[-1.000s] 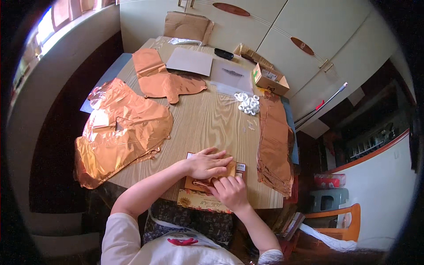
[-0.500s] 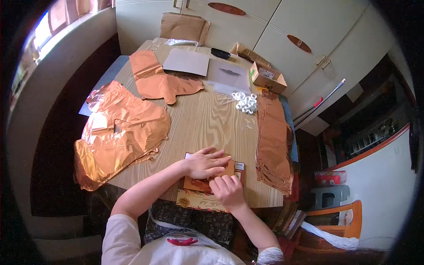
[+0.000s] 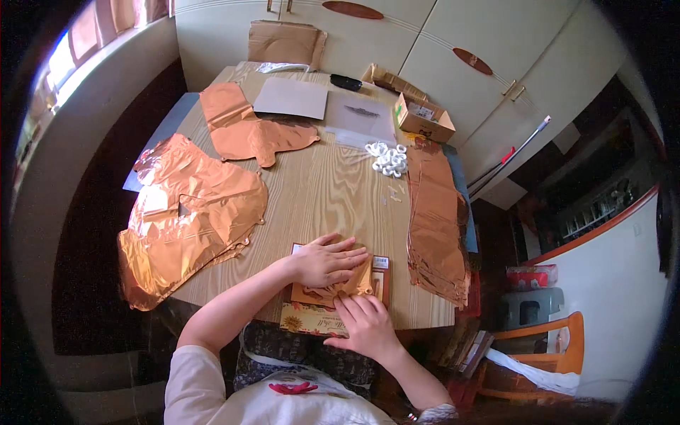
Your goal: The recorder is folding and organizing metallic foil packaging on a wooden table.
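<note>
My left hand [image 3: 327,262] lies flat, fingers spread, on a folded piece of copper-coloured foil [image 3: 308,293], probably a deflated foil balloon, at the table's near edge. Closer to me, my right hand [image 3: 367,326] has its fingers stretched out, their tips against the foil's near right part. Beneath the foil lies printed packaging [image 3: 312,319] with a cream, patterned strip along the front. Both hands hide much of the foil.
Large flat copper foil balloons [image 3: 212,227] lie at the left, another [image 3: 237,131] behind them, and a foil stack [image 3: 433,219] along the right. White rings [image 3: 388,161], a white sheet [image 3: 292,98], a clear bag [image 3: 361,120] and a small cardboard box [image 3: 428,120] sit farther back.
My right hand has gone from curled fingers to stretched ones and dropped slightly toward me. My left hand still presses the foil. The whole view has shifted a little.
</note>
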{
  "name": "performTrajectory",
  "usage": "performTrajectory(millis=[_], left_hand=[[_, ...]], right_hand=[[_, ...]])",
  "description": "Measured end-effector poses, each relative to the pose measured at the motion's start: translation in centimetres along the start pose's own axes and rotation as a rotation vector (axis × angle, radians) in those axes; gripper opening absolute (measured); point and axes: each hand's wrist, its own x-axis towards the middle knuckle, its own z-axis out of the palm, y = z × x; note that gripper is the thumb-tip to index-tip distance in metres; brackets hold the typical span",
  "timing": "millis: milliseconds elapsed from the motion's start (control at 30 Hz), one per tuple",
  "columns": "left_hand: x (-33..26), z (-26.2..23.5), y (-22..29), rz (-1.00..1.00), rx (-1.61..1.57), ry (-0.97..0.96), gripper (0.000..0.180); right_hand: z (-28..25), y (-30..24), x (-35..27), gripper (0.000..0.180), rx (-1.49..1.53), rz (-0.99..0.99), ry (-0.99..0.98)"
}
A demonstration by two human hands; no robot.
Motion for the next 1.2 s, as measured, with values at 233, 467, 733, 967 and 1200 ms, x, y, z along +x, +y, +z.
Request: performTrajectory(millis=[233, 467, 733, 967, 1200], left_hand=[[0.0, -0.1, 0.7, -0.002, 0.239, -0.016, 0.055], [-0.2, -0.7, 1.2, 0.034, 0.268, -0.018, 0.047], [-0.1, -0.6, 1.3, 0.009, 0.263, -0.030, 0.049], [0.0, -0.3, 1.1, 0.034, 0.300, 0.014, 0.053], [-0.3, -0.6, 1.7, -0.034, 0.245, 0.106, 0.075]], right_hand=[[1.3, 1.7, -1.0, 0.074, -0.058, -0.037, 0.014], [1.6, 1.8, -1.3, 0.067, -0.002, -0.015, 0.064], [3.0, 9.6, 2.3, 0.028, 0.273, 0.158, 0.253], [5.3, 10.8, 2.5, 0.039, 0.184, 0.096, 0.212], [4.8, 11.1, 2.3, 0.051, 0.132, 0.088, 0.006]])
